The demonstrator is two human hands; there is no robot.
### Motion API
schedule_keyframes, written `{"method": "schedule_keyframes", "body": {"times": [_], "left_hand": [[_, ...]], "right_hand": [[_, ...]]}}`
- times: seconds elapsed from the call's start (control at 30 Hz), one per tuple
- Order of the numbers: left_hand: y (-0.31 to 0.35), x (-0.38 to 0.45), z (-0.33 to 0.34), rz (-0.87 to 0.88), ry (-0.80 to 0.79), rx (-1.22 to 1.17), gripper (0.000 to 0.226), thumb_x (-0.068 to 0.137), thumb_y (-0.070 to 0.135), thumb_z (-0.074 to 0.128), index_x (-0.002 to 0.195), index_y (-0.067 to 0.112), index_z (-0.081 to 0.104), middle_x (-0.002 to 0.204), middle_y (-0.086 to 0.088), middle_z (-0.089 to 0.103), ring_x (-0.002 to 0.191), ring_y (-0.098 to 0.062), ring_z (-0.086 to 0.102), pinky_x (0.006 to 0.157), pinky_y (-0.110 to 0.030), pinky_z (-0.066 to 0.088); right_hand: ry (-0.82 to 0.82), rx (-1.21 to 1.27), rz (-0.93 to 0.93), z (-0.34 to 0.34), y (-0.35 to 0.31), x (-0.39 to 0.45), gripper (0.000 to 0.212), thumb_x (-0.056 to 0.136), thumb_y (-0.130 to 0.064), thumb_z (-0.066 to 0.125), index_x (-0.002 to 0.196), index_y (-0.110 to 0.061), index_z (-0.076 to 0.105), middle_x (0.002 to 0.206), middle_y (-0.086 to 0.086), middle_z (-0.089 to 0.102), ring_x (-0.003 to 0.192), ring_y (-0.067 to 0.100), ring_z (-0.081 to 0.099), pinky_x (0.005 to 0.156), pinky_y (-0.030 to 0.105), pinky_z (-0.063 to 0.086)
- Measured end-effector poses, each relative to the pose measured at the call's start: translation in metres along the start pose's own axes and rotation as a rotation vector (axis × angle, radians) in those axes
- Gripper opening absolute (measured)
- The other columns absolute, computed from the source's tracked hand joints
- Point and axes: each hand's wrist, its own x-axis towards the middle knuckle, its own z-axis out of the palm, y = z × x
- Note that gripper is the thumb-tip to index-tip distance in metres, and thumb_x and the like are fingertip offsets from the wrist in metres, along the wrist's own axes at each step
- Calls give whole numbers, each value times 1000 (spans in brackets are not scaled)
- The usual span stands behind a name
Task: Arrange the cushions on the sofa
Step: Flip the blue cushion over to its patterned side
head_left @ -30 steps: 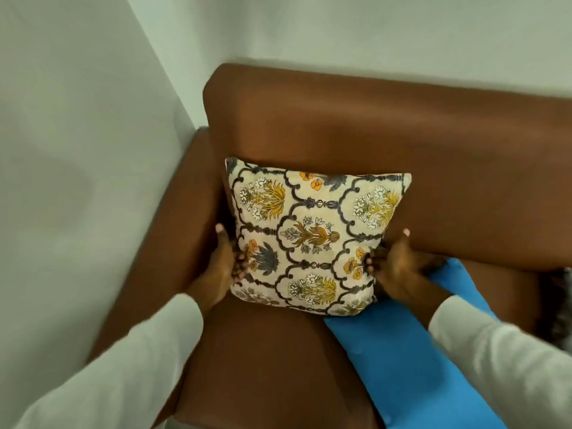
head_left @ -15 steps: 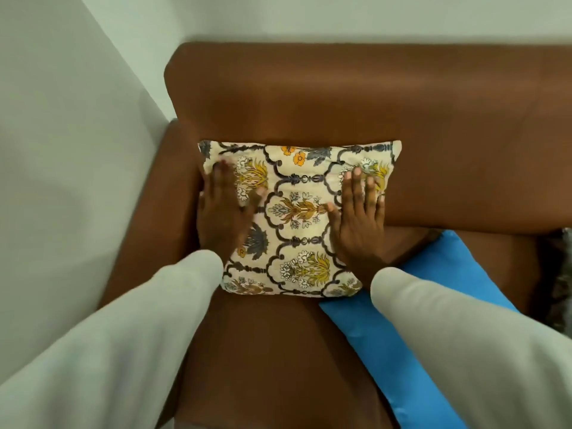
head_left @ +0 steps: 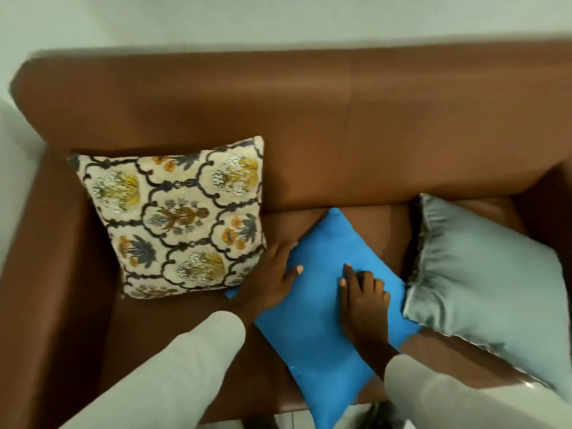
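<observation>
A brown leather sofa [head_left: 309,119] fills the view. The floral cream cushion [head_left: 179,218] leans upright in the left corner against the backrest. In the middle of the seat a plain blue cushion [head_left: 312,329] lies flat, turned like a diamond. My left hand [head_left: 272,280] clasps its upper left edge, thumb on top. On the cushion's right part rests my right hand [head_left: 362,295], its fingers curled into the fabric. A grey satin cushion [head_left: 483,274] lies at the right end of the seat, touching the blue one.
Pale walls close in behind the sofa and on its left side. The left armrest [head_left: 52,274] and the right armrest [head_left: 551,196] bound the seat. A strip of pale floor [head_left: 291,422] shows at the sofa's front edge.
Both hands left the floral cushion, which now stands alone in the left corner, and moved right onto the blue cushion. My view swung right, bringing the grey cushion in.
</observation>
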Motion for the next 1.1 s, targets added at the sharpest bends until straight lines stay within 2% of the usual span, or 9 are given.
{"method": "schedule_keyframes", "body": {"times": [0.1,0.23,0.4,0.53,0.6,0.77,0.9,0.97,1.1], "left_hand": [[-6,11,28,-265,-46,40,76,111,61,50,176,26,32,179,-15,37,166,-36,36,135,-46,29],[-20,11,34,-425,-7,50,92,101,83,41,168,21,46,175,-11,48,163,-33,44,136,-49,30],[-13,19,44,-473,-20,113,93,102,84,38,169,22,45,175,-9,49,162,-34,45,136,-50,31],[-9,-10,65,-483,340,37,68,109,61,54,158,13,57,155,-17,62,148,-41,56,126,-53,42],[0,-41,91,-684,513,-93,74,107,65,52,159,13,51,158,-23,56,147,-48,53,123,-60,42],[36,-48,118,-998,558,-457,87,107,73,44,177,27,24,175,-26,44,158,-52,45,131,-67,33],[28,-18,67,-1024,473,-653,88,104,67,56,176,24,28,173,-22,46,154,-50,50,129,-61,41],[22,-4,29,-1004,314,-812,79,101,59,59,166,16,51,159,-19,64,143,-42,63,125,-55,48],[20,6,-40,-914,91,-840,59,110,58,49,130,10,78,115,-21,86,103,-33,83,83,-41,65]], "right_hand": [[-70,-18,42,4,36,-29,60,106,-40,42,150,-12,70,99,20,71,84,44,71,70,52,58],[-21,10,166,13,77,-47,63,107,-48,45,159,-16,60,109,28,73,83,47,71,71,52,61],[-96,122,326,26,133,-17,83,107,-78,34,175,-29,33,177,25,34,155,52,42,127,66,36],[-302,404,360,27,162,27,107,91,-98,25,176,-33,24,185,10,23,171,36,17,140,57,11],[-275,393,266,24,175,37,105,95,-97,30,175,-29,29,184,3,27,172,28,17,141,52,11],[-372,474,159,3,173,47,81,106,-78,41,168,-26,44,175,4,46,167,27,33,141,43,15],[-437,563,177,-46,159,70,65,106,-72,48,141,-22,71,143,8,75,139,31,65,126,47,44],[-418,641,208,-81,147,87,56,106,-66,58,135,-22,76,134,7,79,124,29,73,112,45,55],[-460,999,429,-155,125,148,35,101,-54,69,92,-21,78,75,-2,82,53,13,71,45,22,50]]}}
